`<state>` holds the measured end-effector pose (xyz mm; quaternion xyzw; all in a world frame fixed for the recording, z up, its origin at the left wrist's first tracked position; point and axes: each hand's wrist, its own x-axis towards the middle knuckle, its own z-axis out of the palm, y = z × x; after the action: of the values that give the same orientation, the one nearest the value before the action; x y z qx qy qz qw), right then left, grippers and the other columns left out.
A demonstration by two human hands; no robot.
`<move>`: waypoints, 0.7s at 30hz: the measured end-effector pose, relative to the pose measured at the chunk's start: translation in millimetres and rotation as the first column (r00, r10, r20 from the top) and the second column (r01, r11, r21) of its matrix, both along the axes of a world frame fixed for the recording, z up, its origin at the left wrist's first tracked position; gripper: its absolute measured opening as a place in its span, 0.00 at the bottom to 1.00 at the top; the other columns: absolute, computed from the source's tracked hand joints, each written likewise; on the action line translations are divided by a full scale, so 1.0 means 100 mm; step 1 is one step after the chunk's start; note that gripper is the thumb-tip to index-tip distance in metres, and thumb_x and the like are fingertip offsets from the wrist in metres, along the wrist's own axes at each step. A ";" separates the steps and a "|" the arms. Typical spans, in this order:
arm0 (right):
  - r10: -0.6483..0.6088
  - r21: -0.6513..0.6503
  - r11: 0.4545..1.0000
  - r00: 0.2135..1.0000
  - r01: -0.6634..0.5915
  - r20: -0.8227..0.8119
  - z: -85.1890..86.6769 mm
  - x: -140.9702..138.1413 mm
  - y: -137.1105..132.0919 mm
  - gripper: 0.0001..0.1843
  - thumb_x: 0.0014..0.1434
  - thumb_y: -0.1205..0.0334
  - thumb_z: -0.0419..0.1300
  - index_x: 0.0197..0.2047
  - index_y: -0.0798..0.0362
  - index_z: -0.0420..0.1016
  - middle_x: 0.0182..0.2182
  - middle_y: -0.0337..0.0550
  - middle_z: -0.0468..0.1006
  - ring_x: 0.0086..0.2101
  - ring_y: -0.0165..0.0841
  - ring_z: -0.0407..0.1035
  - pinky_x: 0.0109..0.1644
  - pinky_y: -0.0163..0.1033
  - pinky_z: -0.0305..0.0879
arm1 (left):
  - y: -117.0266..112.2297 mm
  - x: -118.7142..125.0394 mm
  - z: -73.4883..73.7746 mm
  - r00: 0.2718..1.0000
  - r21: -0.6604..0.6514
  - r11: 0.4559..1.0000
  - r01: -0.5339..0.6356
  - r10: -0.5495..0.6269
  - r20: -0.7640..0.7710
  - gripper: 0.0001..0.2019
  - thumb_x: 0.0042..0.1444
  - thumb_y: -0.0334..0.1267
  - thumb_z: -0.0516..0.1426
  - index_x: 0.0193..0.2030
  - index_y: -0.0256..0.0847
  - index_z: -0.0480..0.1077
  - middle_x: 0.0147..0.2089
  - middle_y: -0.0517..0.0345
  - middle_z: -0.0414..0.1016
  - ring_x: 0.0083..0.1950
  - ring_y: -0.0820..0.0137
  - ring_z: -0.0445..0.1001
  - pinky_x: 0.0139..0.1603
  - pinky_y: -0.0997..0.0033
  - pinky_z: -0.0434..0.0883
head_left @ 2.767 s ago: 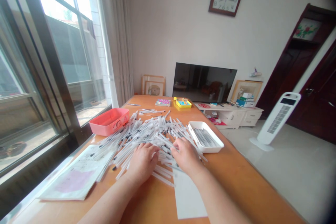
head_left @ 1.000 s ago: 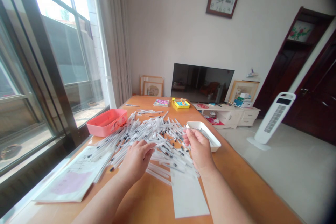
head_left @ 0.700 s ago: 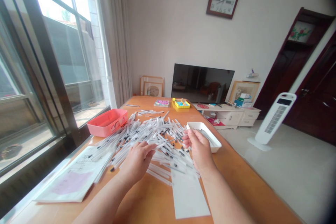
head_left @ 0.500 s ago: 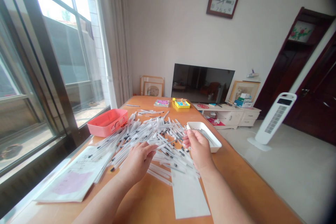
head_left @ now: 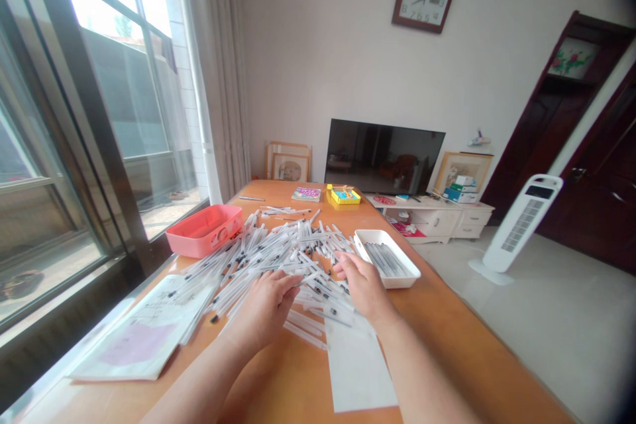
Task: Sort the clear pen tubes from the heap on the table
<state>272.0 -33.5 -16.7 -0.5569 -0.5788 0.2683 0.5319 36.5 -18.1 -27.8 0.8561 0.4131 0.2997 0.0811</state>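
Note:
My left hand (head_left: pixel 271 301) is closed in a pinch around a clear pen barrel (head_left: pixel 309 277), whose end points right over the pile. Across the table's middle spreads a heap of clear pen barrels (head_left: pixel 278 245), several of them with black tips or caps. My right hand (head_left: pixel 365 285) hovers at the heap's right side, thumb and fingers slightly apart, with nothing visible between them. Just beyond it a white tray (head_left: pixel 410 270) holds a row of thin grey rods that look like pen refills (head_left: pixel 385 258). White paper (head_left: pixel 360 371) lies below my right hand.
A red plastic basket (head_left: pixel 191 248) stands at the left by the window. Worn paper sheets (head_left: pixel 134 338) lie at the front left. A yellow box (head_left: pixel 344 199), a small booklet (head_left: pixel 306 194) and a pen (head_left: pixel 251 199) are at the far end of the wooden table (head_left: pixel 437 338).
The dark thin rod stretched between my hands no longer shows there. My right hand has shifted slightly left, its fingers loosened, uncovering more of the tray. My left hand still pinches the barrel.

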 end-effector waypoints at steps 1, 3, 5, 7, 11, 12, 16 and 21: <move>-0.071 -0.005 0.997 0.997 0.071 0.020 -0.02 0.07 0.03 0.22 0.66 0.48 0.51 0.51 0.51 0.79 0.35 0.45 0.82 0.35 0.39 0.74 0.42 0.41 0.67 | 0.00 0.00 0.00 1.000 -0.003 1.000 -0.004 0.004 0.001 0.14 0.68 0.38 0.50 0.51 0.48 0.76 0.39 0.53 0.76 0.42 0.64 0.72 0.43 0.67 0.65; -0.191 -0.017 0.981 0.974 0.194 0.120 -0.08 0.21 0.09 0.17 0.63 0.53 0.54 0.45 0.52 0.80 0.31 0.43 0.80 0.33 0.38 0.73 0.38 0.39 0.64 | 0.01 -0.01 0.00 1.000 -0.009 1.000 -0.008 0.008 -0.002 0.14 0.68 0.38 0.50 0.50 0.48 0.76 0.39 0.53 0.76 0.42 0.64 0.72 0.44 0.66 0.65; -0.211 -0.046 0.972 0.942 0.230 0.262 -0.14 0.32 0.13 0.12 0.59 0.58 0.56 0.38 0.52 0.80 0.28 0.42 0.79 0.31 0.37 0.71 0.35 0.37 0.61 | 0.01 -0.01 0.00 1.000 -0.009 1.000 -0.008 0.008 -0.004 0.14 0.68 0.38 0.49 0.49 0.47 0.76 0.39 0.53 0.76 0.42 0.64 0.72 0.44 0.66 0.66; -0.155 -0.106 0.971 0.902 0.214 0.403 -0.21 0.36 0.14 0.09 0.57 0.62 0.57 0.34 0.51 0.79 0.27 0.41 0.78 0.30 0.35 0.69 0.34 0.36 0.58 | 0.01 -0.01 0.01 1.000 -0.007 1.000 -0.009 0.009 -0.002 0.14 0.68 0.39 0.49 0.49 0.47 0.76 0.39 0.53 0.76 0.42 0.63 0.73 0.44 0.66 0.66; -0.028 -0.216 0.961 0.836 0.174 0.548 -0.29 0.34 0.12 0.07 0.50 0.70 0.59 0.28 0.50 0.77 0.26 0.39 0.77 0.30 0.33 0.68 0.33 0.34 0.53 | 0.01 -0.01 0.01 1.000 -0.003 1.000 -0.010 0.010 0.017 0.14 0.68 0.39 0.50 0.49 0.47 0.76 0.39 0.52 0.76 0.42 0.63 0.73 0.44 0.66 0.66; -0.013 -0.231 0.958 0.831 0.170 0.556 -0.31 0.33 0.11 0.07 0.48 0.72 0.60 0.27 0.50 0.76 0.25 0.39 0.77 0.29 0.33 0.67 0.32 0.34 0.52 | 0.00 -0.01 0.01 1.000 -0.003 1.000 -0.011 0.011 0.021 0.13 0.68 0.39 0.50 0.49 0.47 0.76 0.39 0.52 0.76 0.42 0.64 0.73 0.44 0.66 0.66; 0.004 -0.261 0.949 0.818 0.179 0.575 -0.36 0.34 0.11 0.09 0.46 0.74 0.60 0.28 0.50 0.77 0.25 0.38 0.76 0.27 0.32 0.65 0.30 0.35 0.49 | -0.01 -0.02 0.02 1.000 -0.007 1.000 -0.015 0.015 0.021 0.13 0.67 0.38 0.51 0.48 0.47 0.77 0.38 0.53 0.75 0.42 0.64 0.73 0.44 0.67 0.66; -0.013 -0.245 0.948 0.794 0.203 0.607 -0.40 0.34 0.18 0.04 0.49 0.69 0.63 0.27 0.51 0.75 0.25 0.40 0.76 0.27 0.33 0.65 0.31 0.36 0.49 | -0.01 -0.02 0.03 1.000 -0.011 1.000 -0.016 0.016 0.004 0.13 0.68 0.38 0.50 0.48 0.47 0.76 0.38 0.53 0.75 0.41 0.64 0.73 0.44 0.67 0.66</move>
<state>305.9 -15.1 -56.6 -0.7188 -0.6366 0.1318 0.2464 34.3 -19.6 -24.4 0.8517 0.4215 0.2998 0.0841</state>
